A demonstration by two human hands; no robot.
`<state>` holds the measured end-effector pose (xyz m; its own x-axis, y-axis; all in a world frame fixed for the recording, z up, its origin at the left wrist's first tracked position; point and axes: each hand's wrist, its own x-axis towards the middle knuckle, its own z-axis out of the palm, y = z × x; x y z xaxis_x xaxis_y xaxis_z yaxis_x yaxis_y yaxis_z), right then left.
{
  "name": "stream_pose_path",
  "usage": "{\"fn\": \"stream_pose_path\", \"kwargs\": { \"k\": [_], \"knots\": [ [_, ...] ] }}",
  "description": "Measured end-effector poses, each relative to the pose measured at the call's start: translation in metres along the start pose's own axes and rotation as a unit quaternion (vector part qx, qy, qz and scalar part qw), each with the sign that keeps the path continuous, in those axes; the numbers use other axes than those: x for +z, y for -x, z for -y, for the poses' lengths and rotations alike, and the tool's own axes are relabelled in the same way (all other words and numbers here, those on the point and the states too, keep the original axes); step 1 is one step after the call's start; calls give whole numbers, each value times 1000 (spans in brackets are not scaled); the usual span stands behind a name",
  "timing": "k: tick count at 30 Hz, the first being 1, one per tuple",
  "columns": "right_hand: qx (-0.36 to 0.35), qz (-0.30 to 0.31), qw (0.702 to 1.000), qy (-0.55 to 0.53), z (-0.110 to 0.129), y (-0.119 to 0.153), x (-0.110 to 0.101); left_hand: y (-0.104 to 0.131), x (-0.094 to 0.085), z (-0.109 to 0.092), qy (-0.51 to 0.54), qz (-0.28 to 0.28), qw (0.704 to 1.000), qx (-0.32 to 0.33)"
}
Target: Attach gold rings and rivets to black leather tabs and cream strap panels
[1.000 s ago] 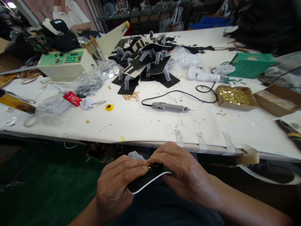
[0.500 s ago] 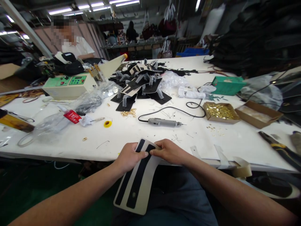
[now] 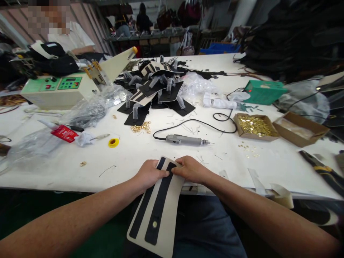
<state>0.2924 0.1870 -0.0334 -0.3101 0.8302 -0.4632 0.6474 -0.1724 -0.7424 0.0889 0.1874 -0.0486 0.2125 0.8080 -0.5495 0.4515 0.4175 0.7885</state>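
Between my hands is a cream panel with black stripes [image 3: 168, 215], tilted down over my lap, a small round metal piece showing low on one stripe. My left hand [image 3: 150, 174] pinches its upper left edge, thumb on top. On the upper right side my right hand [image 3: 192, 169] grips it too, its thumb close to the left one. The fingers under the panel are hidden. Beyond the hands, a grey electric screwdriver [image 3: 185, 139] lies on the white table [image 3: 204, 152]. Farther back sits a pile of black and striped panels [image 3: 158, 89] with plastic-wrapped straps.
At right stand a cardboard box of gold pieces [image 3: 255, 127], another cardboard box [image 3: 298, 130], a green box [image 3: 264, 92] and pliers [image 3: 325, 172]. Left are a yellow tape roll [image 3: 113, 143], a red glue tube [image 3: 63, 133] and a cream machine [image 3: 59, 91]. A person [image 3: 72, 37] sits behind it.
My view has tipped down and shifted a little, so the table items sit elsewhere in the picture. Both hands keep their hold on the panel, and its metal piece now shows more brightly.
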Motion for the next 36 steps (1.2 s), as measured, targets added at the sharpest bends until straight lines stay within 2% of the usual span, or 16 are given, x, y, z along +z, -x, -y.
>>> {"fn": "stream_pose_path", "kwargs": {
  "k": [6,9,13,16,20,23,25,29,36],
  "knots": [
    [2,-15,998,66,3,-3,3,-10,-2,-2,-64,14,998,-1],
    [1,-26,996,84,5,-3,6,-15,-7,-7,-115,29,992,30],
    [10,-37,993,113,7,-3,10,-16,-14,-13,-199,17,974,103],
    [13,-41,990,132,8,-4,12,-8,-12,-9,-241,-37,959,146],
    [10,-45,988,144,8,-5,14,3,-4,7,-263,-133,925,239],
    [10,-43,989,139,8,-6,13,5,0,22,-270,-141,888,346],
    [9,-41,990,136,8,-8,13,4,1,29,-273,-135,871,386],
    [21,-36,993,112,7,-10,12,-1,0,34,-278,-131,866,394],
    [13,-67,997,17,-2,-10,12,-6,-1,36,-267,-132,887,352]
  ]
}}
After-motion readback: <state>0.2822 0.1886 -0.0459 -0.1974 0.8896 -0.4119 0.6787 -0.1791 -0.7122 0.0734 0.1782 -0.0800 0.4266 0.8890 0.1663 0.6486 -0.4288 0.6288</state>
